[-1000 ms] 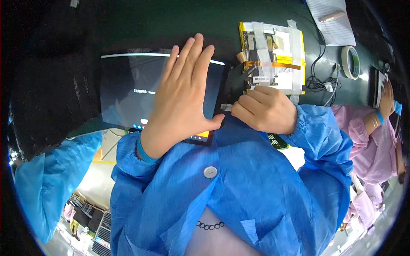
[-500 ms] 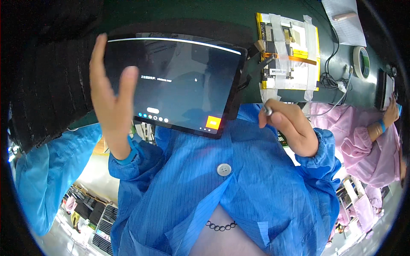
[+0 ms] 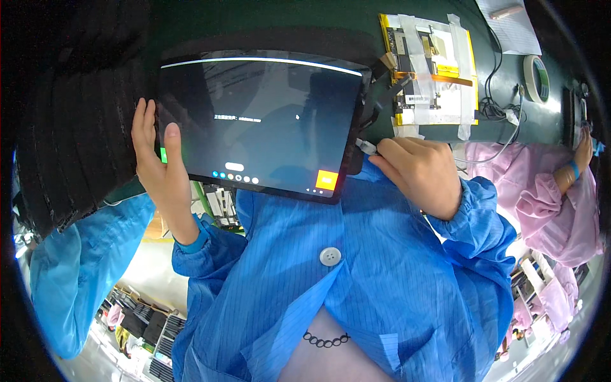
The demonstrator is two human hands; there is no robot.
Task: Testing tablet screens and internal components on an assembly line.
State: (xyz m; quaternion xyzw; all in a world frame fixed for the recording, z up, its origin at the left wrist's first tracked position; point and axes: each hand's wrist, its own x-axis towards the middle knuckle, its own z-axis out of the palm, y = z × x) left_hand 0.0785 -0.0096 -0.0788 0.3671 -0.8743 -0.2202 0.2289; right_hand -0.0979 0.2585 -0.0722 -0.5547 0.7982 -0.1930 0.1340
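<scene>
A tablet-like screen (image 3: 261,146), lit with a dark picture and small icons, lies tilted in front of me. My left hand (image 3: 162,169) is at its left edge, fingers stretched out and thumb apart over the front; whether it presses on the edge I cannot tell. On the other side, my right hand (image 3: 420,169) is closed round a cable plug (image 3: 366,147). The plug's pale metal end points at the screen's right edge, close beside it. I cannot tell whether it touches. Most of the plug is hidden by my fingers.
Right of the screen lies an opened device (image 3: 455,105) with taped boards and a ribbon. Beyond it are a coiled black cable (image 3: 489,108), a tape roll (image 3: 536,79) and a paper sheet (image 3: 509,28). Black ridged material (image 3: 76,140) fills the left. Co-workers' sleeves flank me.
My right hand has moved left and turned over, bringing the plug to the screen's right edge. My left hand has come down along the left edge, its fingers lower than before.
</scene>
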